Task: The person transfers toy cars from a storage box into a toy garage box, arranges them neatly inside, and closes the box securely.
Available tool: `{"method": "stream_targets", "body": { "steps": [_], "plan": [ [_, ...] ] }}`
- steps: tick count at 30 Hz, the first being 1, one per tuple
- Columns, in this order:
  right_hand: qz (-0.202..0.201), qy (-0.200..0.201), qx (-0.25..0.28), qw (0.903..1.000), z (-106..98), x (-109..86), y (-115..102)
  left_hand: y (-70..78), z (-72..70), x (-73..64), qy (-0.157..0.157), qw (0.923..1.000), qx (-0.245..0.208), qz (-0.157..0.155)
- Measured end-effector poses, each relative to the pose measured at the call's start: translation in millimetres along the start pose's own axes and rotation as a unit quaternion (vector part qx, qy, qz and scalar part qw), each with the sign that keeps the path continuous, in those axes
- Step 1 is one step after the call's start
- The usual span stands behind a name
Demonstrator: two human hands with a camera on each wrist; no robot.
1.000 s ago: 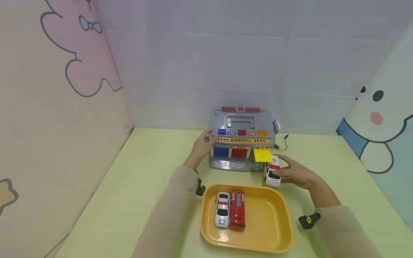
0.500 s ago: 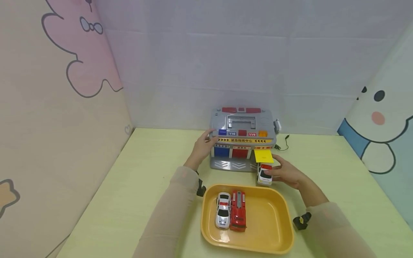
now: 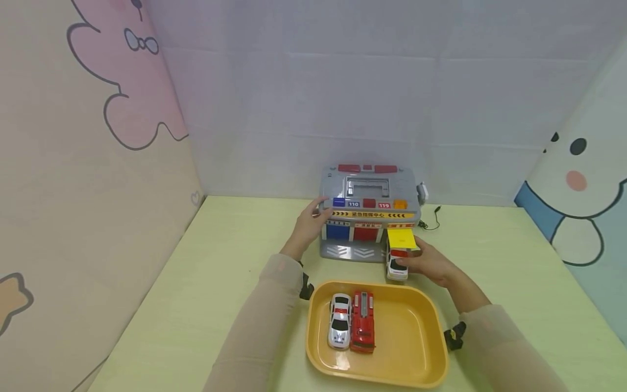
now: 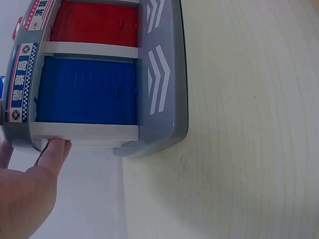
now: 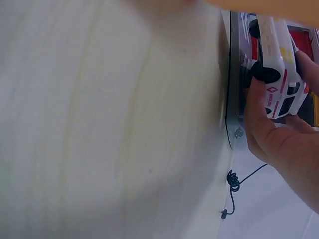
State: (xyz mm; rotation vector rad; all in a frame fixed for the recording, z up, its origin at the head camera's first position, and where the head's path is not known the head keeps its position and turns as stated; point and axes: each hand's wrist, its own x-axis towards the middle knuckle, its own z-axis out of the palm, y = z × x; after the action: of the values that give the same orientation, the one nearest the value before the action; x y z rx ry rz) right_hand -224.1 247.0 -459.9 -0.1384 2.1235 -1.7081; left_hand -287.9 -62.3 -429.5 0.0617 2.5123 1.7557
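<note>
At the back of the table stands a grey toy emergency station (image 3: pixel 335 188) with blue, red and yellow doors. My left hand (image 3: pixel 305 230) holds its left end; in the left wrist view the thumb (image 4: pixel 54 154) is against the side, beneath the roof edge. The yellow door (image 3: pixel 401 238) at the right is swung up. Under it, a white toy ambulance (image 3: pixel 397 270) has its rear covered by the door and its front facing me. My right hand (image 3: pixel 433 265) grips the ambulance by its sides, with fingers around its body in the right wrist view.
In front of the station is a yellow tray (image 3: pixel 404 343). A white toy police car (image 3: pixel 339 324) and a red toy fire truck (image 3: pixel 363 326) lie side by side in its left half. A thin black cable (image 3: pixel 435 222) lies right of the station, near the back wall.
My right hand has moved the ambulance left and then back, from beside the station's right front corner to under the yellow door. The left hand has stayed on the station.
</note>
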Motion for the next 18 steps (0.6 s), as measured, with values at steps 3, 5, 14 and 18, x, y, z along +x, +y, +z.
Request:
{"method": "stream_targets", "body": {
  "steps": [3,5,14,18],
  "plan": [
    [-0.005,0.011,-0.016,0.9998,2,0.2,-1,0.6,0.2,-0.1,0.0,1.0,0.0,-0.001],
    [-0.005,0.021,-0.024,0.9995,4,0.2,-1,0.8,0.2,-0.1,0.0,1.0,0.001,-0.001],
    [0.021,0.072,-0.04,0.9964,11,-1.1,-7,0.0,0.1,0.5,0.0,1.0,0.002,0.002],
    [0.034,0.092,-0.038,0.9944,10,1.0,-8,-0.4,-0.1,-0.1,-0.001,1.0,0.0,0.002]
  ]
}}
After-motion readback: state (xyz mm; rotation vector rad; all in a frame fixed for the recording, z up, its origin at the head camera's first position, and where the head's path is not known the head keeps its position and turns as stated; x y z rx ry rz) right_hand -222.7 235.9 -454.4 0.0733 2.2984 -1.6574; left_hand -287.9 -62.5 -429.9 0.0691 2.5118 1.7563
